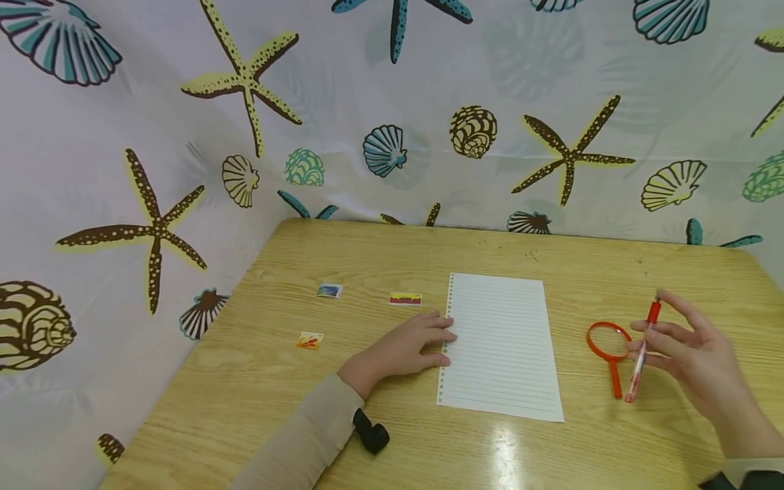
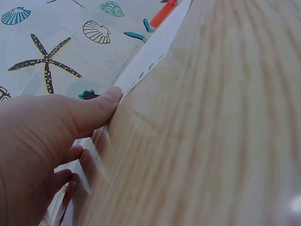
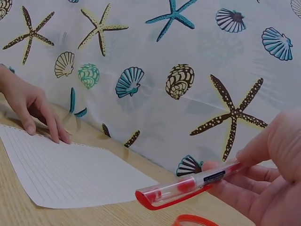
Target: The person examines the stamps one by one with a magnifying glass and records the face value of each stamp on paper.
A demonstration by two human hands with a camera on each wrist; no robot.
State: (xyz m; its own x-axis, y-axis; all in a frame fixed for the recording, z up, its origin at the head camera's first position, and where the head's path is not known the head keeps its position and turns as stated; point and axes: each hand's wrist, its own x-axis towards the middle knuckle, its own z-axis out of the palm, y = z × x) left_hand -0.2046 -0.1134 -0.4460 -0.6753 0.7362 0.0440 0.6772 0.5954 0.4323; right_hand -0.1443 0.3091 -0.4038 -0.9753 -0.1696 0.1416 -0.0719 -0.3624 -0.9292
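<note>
A white lined sheet of paper [image 1: 499, 347] with punched holes down its left side lies on the table. The left hand [image 1: 407, 347] rests its fingertips on that holed edge, fingers loosely extended; the left wrist view shows the thumb [image 2: 101, 108] touching the paper's edge. Over the table at the right, the right hand [image 1: 698, 354] pinches a clear pen with red parts [image 1: 639, 367] between thumb and fingers, held tilted. The right wrist view shows the pen [image 3: 202, 181] from its clear, red-rimmed end. Just left of the pen lies a red magnifying glass [image 1: 615, 378].
Three small colourful picture cards lie left of the paper: a blue one [image 1: 329, 290], a red and yellow one [image 1: 405, 299] and an orange one [image 1: 309, 340]. A shell-and-starfish cloth [image 1: 429, 177] hangs behind and left of the wooden table [image 1: 367, 255].
</note>
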